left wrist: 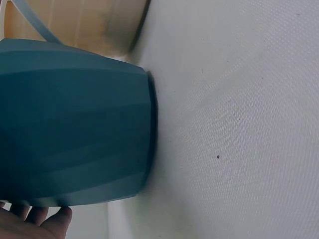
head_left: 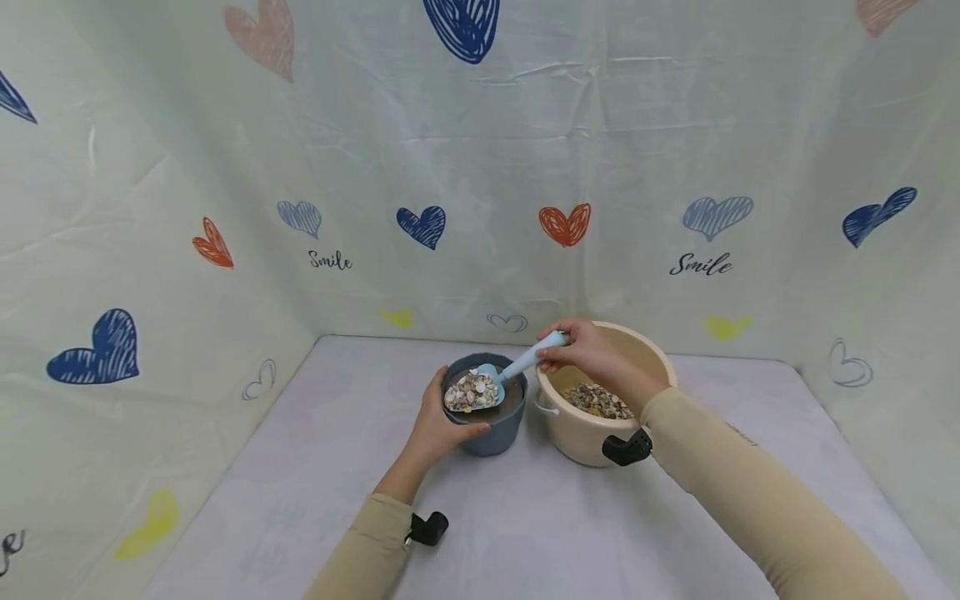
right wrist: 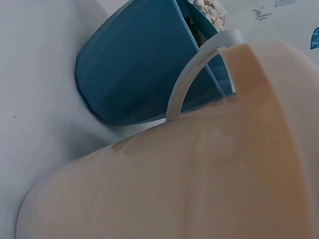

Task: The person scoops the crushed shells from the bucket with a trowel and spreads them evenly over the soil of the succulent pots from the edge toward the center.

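In the head view my right hand grips the pale blue handle of a small scoop. Pebbles fill the scoop's blade, which is held over the mouth of a blue-grey plant pot. My left hand holds the pot from its left side, thumb across the front and fingers along the far side. In the left wrist view the fingers touch the faceted wall of the pot, whose base sits on the table. Dark material shows inside the pot below the scoop.
A cream bucket stands close to the right of the pot, with mixed pebbles inside and a pale handle on its side. White cloth covers the table. A heart-printed curtain rises behind and at both sides.
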Demonstrator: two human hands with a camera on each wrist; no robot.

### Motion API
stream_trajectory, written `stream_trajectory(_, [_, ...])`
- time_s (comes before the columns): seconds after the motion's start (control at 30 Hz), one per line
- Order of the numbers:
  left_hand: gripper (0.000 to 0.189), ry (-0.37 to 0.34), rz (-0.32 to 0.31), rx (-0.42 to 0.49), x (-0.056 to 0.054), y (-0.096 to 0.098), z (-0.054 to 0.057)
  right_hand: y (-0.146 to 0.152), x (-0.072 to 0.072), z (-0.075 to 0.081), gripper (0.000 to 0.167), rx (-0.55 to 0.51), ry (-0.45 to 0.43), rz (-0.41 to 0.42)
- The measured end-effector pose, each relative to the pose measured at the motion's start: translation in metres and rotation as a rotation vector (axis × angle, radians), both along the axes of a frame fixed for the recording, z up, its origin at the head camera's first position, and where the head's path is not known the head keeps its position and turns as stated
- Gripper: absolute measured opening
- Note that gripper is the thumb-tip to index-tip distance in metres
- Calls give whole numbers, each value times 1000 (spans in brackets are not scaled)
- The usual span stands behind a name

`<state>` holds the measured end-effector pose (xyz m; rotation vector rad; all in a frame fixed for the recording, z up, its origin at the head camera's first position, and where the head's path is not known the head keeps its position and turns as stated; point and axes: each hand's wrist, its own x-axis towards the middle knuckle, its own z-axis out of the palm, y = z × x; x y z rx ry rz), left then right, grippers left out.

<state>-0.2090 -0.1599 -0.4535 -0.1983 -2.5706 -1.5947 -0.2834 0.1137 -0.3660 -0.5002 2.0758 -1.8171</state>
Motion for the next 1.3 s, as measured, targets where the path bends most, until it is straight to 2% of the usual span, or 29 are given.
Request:
stream_trajectory(0.1, [125,-2,-5,-6,-1,0,0,-2,0,-1,24,5,18,0])
stream_trajectory(0.23, [125,-44,-30,-26,0,-2,2,-6,0,-2,24,6,24,-19])
stream_trajectory(0.43, [121,-140,-132,-41,-2,-18,8,-9,1,-2,29,29,31,-43])
stream_trajectory(0.73, [112,-206,-433,39,-28,-45,14,-10,1,-6,26,11,54,-57])
stream_trajectory(0.87, [112,-225,-527,30,-40,-52,17,-10,2,-8,28,5,59,-63])
stream_trajectory(1.07, [115,-254,-634,12,-57,-58,21,-10,0,-9,27,0,73,-64])
stream_trajectory(1.17, [112,-287,-652,12,-63,-59,22,-10,-1,-8,26,3,83,-62])
stream_trajectory(1.3, [110,-297,-659,23,-68,-59,20,-9,0,-8,23,3,84,-60])
